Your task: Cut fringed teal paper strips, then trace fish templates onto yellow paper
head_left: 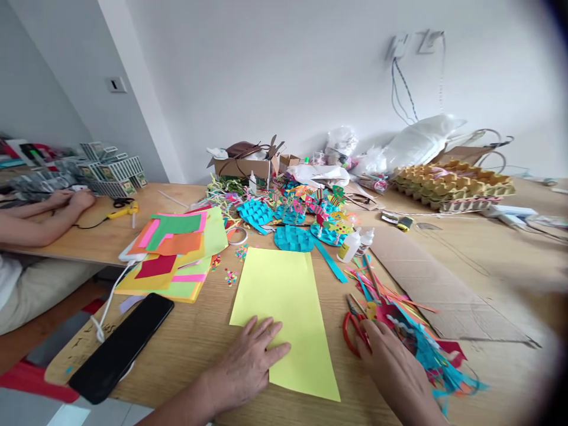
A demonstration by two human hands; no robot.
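A large yellow sheet of paper (288, 302) lies on the wooden table in front of me. My left hand (252, 358) rests on its lower left part, palm down with the fingers spread. To the right of the sheet, my right hand (386, 361) has its fingers on the red handles of a pair of scissors (352, 325), whose blades point away from me. Beside that hand lies a pile of cut paper strips (426, 349) in blue, orange and pink. Two white glue bottles (349, 245) stand beyond the sheet's upper right corner.
Coloured paper sheets (177, 254) and a black phone (122, 346) lie at the left. Blue paper crafts (293, 238) sit behind the yellow sheet. Flat cardboard (435, 284) and egg trays (452, 186) are at the right. Another person's hands (73, 198) are at the far left.
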